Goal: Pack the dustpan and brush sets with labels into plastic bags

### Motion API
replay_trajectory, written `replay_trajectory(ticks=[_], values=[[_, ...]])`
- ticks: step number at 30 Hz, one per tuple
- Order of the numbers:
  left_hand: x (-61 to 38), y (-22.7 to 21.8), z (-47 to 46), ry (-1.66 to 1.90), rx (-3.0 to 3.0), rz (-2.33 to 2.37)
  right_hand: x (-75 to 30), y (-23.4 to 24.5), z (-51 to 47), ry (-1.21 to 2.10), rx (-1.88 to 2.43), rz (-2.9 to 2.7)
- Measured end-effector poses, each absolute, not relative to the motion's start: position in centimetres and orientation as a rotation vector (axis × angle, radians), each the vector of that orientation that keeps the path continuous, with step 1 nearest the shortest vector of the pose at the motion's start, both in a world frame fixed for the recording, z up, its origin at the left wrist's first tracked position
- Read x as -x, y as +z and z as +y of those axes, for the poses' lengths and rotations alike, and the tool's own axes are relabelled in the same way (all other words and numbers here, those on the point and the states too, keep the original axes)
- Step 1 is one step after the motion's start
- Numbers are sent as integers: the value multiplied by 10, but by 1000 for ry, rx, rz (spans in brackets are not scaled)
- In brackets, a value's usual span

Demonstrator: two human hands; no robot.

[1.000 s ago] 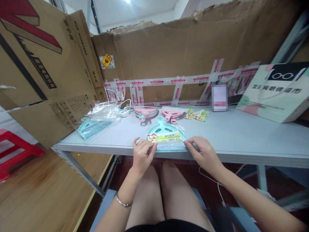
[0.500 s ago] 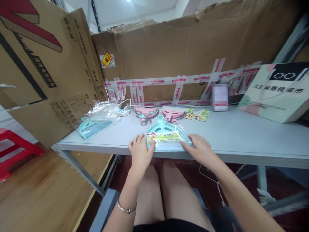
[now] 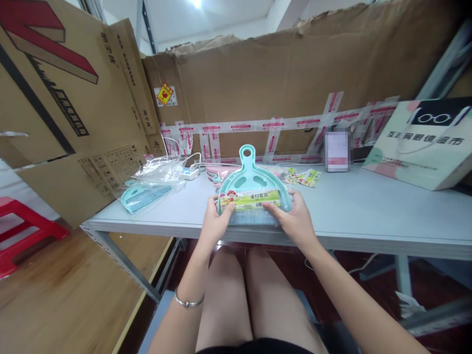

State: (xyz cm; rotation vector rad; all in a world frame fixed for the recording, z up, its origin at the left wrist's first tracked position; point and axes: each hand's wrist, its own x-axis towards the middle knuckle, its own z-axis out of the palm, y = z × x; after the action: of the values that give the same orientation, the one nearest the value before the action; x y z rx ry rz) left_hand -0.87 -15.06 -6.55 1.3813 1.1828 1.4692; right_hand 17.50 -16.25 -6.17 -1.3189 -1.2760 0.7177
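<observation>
A turquoise dustpan and brush set (image 3: 248,172) stands tilted up near the table's front edge, its looped handle pointing up. Clear plastic and a yellow-green printed label (image 3: 254,200) cover its lower part. My left hand (image 3: 217,216) grips the left side, thumb on the front. On the right side my right hand (image 3: 295,216) holds it likewise, thumb pressed near the label. The fingers behind the set are partly hidden. Pink dustpan pieces (image 3: 214,172) lie behind it, mostly covered from sight.
Another turquoise set (image 3: 145,196) in clear plastic lies at the left, beside crumpled bags (image 3: 158,169). Loose labels (image 3: 304,177), a phone (image 3: 337,150) and a white box (image 3: 416,142) stand or lie to the right. Cardboard (image 3: 250,83) walls the back. A red stool (image 3: 25,236) is at left.
Both hands have raised the turquoise set from lying flat on the table to a tilted position, now blocking much of the pink pieces behind.
</observation>
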Motion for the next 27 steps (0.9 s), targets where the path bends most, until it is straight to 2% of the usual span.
replay_trajectory(ticks=[4, 12, 19, 27], values=[[12, -50, -124, 1396, -1162, 967, -173, -61, -164, 773, 1296, -1266], [12, -49, -104, 1958, -918, 937, -180, -63, -163, 734, 1300, -1244], [15, -61, -116, 1595, -1170, 1069, -222, -57, -152, 740, 1285, -898], [21, -68, -117, 1589, -1438, 1178, -394, -39, -141, 449, 1564, -552]])
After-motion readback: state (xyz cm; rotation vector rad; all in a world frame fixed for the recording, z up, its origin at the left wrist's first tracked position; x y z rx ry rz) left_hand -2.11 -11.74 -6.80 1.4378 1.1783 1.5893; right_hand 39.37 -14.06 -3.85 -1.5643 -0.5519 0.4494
